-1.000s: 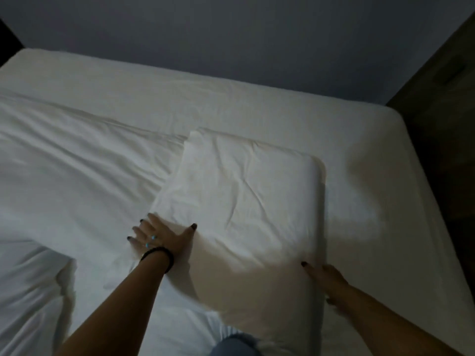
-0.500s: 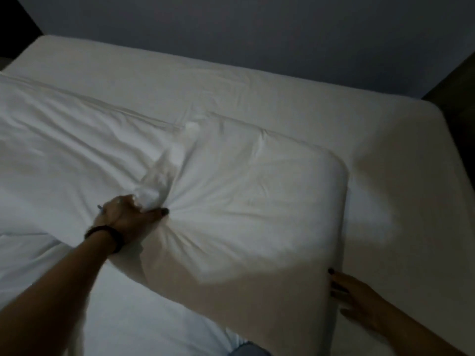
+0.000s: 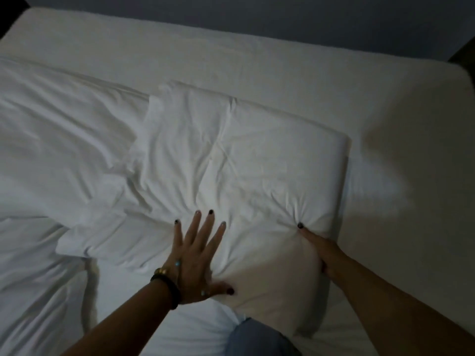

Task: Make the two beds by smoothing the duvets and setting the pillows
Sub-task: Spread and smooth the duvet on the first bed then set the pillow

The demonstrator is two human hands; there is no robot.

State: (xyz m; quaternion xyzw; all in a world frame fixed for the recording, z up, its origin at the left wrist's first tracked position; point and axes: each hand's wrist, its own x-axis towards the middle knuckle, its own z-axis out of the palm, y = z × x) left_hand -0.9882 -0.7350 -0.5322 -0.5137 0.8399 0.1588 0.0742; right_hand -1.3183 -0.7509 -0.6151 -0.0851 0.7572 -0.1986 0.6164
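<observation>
While the room is dim, a white duvet (image 3: 59,140) is seen rumpled across the left part of the bed (image 3: 257,60), its creased edge lying just beside and partly under the loose flap of a pillowcase. At the middle, a white pillow (image 3: 246,170) is laid on the sheet, with its near side drawn into folds. The left hand (image 3: 195,258) is pressed flat on the pillow's near left part, fingers straight and spread, thumb stretched out along the lower edge; nothing is gripped by it. A dark band (image 3: 167,286) is worn at that wrist. Farther right, the pillow's near right corner is pinched by the right hand (image 3: 318,250), the thumb pushed into the top while the other fingers are hidden beneath the edge. Bare sheet is shown to the right of the pillow.
</observation>
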